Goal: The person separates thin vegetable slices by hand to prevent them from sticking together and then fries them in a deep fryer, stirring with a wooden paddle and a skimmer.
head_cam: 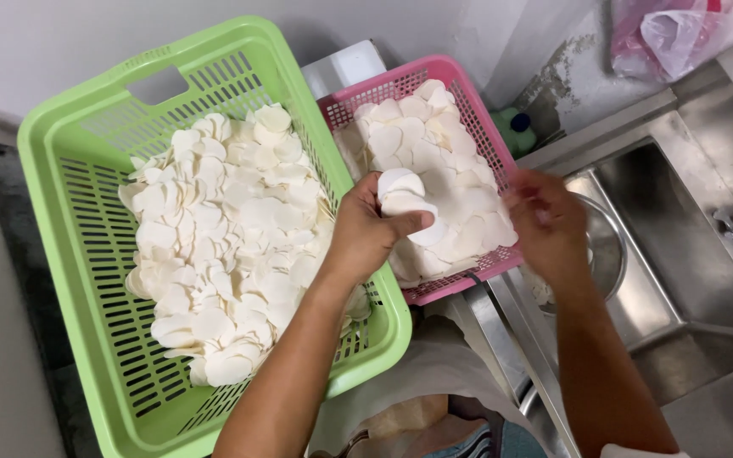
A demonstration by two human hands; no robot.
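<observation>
**White Discs Held Over Two Plastic Baskets**

White, thin round discs filled both containers. The left hand [366, 233], at centre frame, had its fingers curled around a small stack of white discs [404, 197], with the thumb pressed across the front of the stack. The stack sat above the gap between the green basket [86, 229] and the pink basket [477, 110], over the pink basket's near left corner. The right hand [549, 225], right of centre, was blurred; its fingers were bent inward, but whether they gripped anything could not be determined. It hovered at the right rim of the pink basket, over the edge of a steel sink [680, 254]. A round metal bowl [608, 246] lay in the sink, partly hidden behind the right hand. A pink plastic bag [663, 34] sat at the upper right of the frame.
</observation>
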